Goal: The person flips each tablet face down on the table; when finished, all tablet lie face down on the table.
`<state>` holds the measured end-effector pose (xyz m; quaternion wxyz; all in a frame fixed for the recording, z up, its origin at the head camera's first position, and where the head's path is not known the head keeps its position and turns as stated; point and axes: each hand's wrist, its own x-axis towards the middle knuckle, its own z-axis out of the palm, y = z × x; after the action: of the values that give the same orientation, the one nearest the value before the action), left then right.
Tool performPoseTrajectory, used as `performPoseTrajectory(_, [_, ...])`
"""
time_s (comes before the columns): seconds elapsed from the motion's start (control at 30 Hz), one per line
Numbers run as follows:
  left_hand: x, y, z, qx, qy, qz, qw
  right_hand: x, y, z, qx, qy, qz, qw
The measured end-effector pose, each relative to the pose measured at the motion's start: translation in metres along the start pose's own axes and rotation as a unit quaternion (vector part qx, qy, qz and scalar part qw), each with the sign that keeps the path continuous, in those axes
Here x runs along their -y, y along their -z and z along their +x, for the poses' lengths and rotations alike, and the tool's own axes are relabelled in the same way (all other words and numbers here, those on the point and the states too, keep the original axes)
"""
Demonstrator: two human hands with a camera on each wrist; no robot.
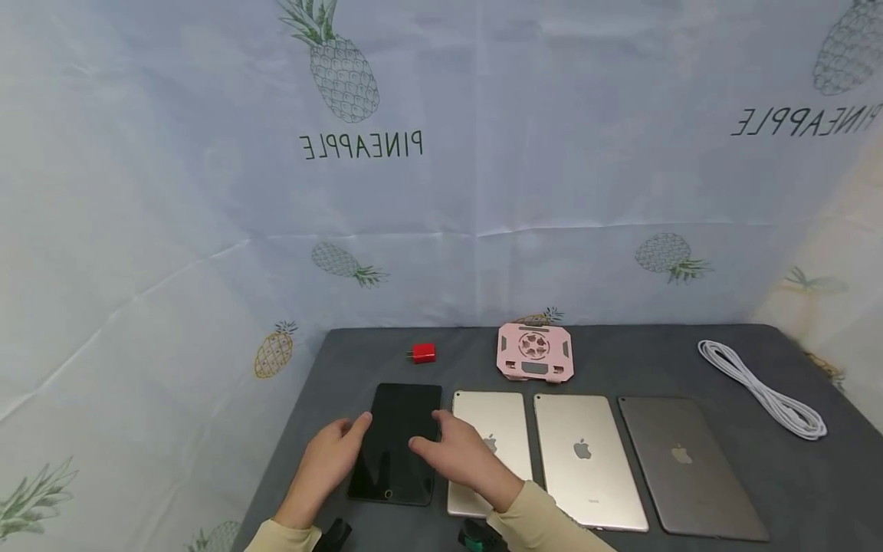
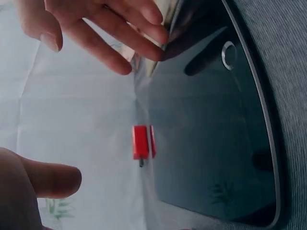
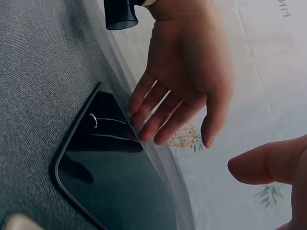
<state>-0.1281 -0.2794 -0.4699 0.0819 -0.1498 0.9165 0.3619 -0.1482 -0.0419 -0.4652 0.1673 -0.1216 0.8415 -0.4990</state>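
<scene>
A black tablet (image 1: 400, 422) lies screen up on the dark table, its round home button toward the near edge. My left hand (image 1: 324, 460) is at its left edge, fingers loosely extended; in the right wrist view the left fingertips (image 3: 163, 134) are beside that edge. Over the right edge hovers my right hand (image 1: 462, 452), thumb apart from the fingers, which look relaxed in the left wrist view. Neither hand curls round the tablet; whether fingertips touch it I cannot tell. Right of it lies a gold tablet (image 1: 493, 414), back up, partly covered by my right hand and sleeve.
Another gold tablet (image 1: 586, 460) and a grey tablet (image 1: 690, 468) lie back up farther right. Behind them are a red plug adapter (image 1: 424, 353), a pink vented stand (image 1: 534, 353) and a coiled white cable (image 1: 759, 387). A pineapple-print cloth (image 1: 552, 169) hangs behind the table.
</scene>
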Motion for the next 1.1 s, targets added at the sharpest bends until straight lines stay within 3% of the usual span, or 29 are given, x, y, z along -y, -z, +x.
performPoseTrajectory(0.4, [-0.005,-0.005,0.01,0.059,0.01,-0.006,0.9982,-0.006,-0.007,0.001,-0.023,0.011,0.001,0.9997])
performPoseTrajectory(0.53, [-0.004,-0.003,0.011,0.06,0.024,-0.054,0.9964,-0.006,-0.006,0.003,-0.019,0.011,0.007,0.9997])
performPoseTrajectory(0.77, [0.0,0.002,0.014,0.084,0.041,-0.166,0.9817,-0.002,-0.003,0.005,-0.015,0.013,0.005,0.9998])
performPoseTrajectory(0.93, [0.001,0.006,0.016,0.093,0.059,-0.183,0.9769,-0.003,-0.003,0.006,-0.014,0.011,0.01,0.9998])
performPoseTrajectory(1.1, [-0.001,0.01,0.014,0.096,0.059,-0.17,0.9789,-0.004,-0.001,0.007,-0.019,0.01,0.009,0.9997])
